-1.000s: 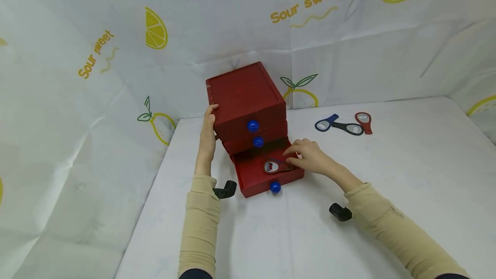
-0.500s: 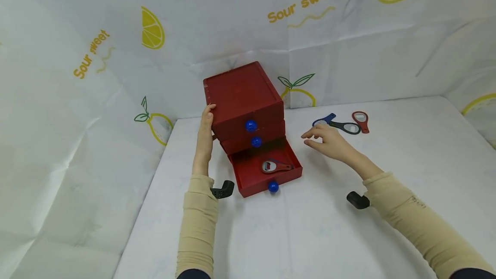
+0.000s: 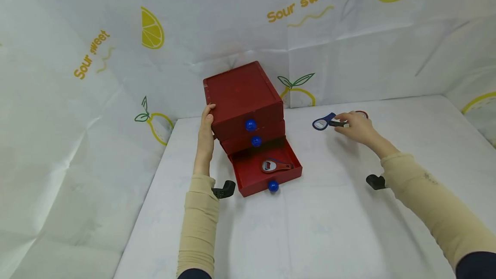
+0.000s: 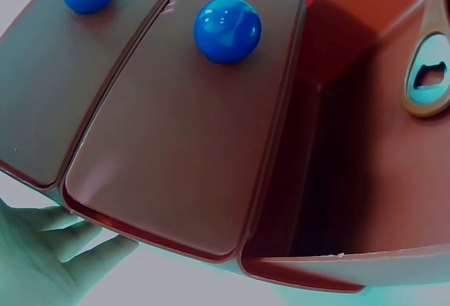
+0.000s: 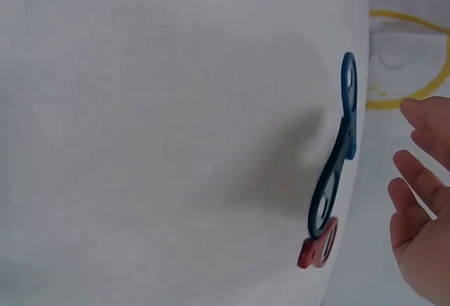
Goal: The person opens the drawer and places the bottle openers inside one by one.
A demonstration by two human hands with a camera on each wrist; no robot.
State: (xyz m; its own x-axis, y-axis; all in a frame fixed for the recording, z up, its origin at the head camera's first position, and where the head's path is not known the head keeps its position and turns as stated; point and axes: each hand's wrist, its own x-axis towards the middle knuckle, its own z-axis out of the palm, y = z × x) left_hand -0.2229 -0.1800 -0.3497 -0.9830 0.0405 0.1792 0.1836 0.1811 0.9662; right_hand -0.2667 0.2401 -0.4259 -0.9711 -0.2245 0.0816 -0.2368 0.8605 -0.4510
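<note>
A red drawer cabinet (image 3: pixel 244 94) with blue knobs stands against the back wall, its bottom drawer (image 3: pixel 248 182) pulled out. My left hand (image 3: pixel 204 141) rests along the cabinet's left side, fingers extended. In that drawer lies a red bottle opener (image 3: pixel 280 166), with a blue edge showing beside it. My right hand (image 3: pixel 358 128) hovers over three more bottle openers on the table, fingers loosely bent and holding nothing. The right wrist view shows a blue opener (image 5: pixel 349 81), a black opener (image 5: pixel 325 186) overlapping it, and a red opener (image 5: pixel 323 244) beneath the black one's end.
A white cloth covers the table (image 3: pixel 317 223) and the wall behind, printed with lemons (image 3: pixel 153 28) and lettering. The open drawer juts toward the front, its blue knob (image 3: pixel 273 186) facing me. A black wrist camera part (image 3: pixel 224 190) sticks out from the left forearm.
My right hand has left the open drawer and moved right and back, over the openers on the table. My left hand stays at the cabinet's side.
</note>
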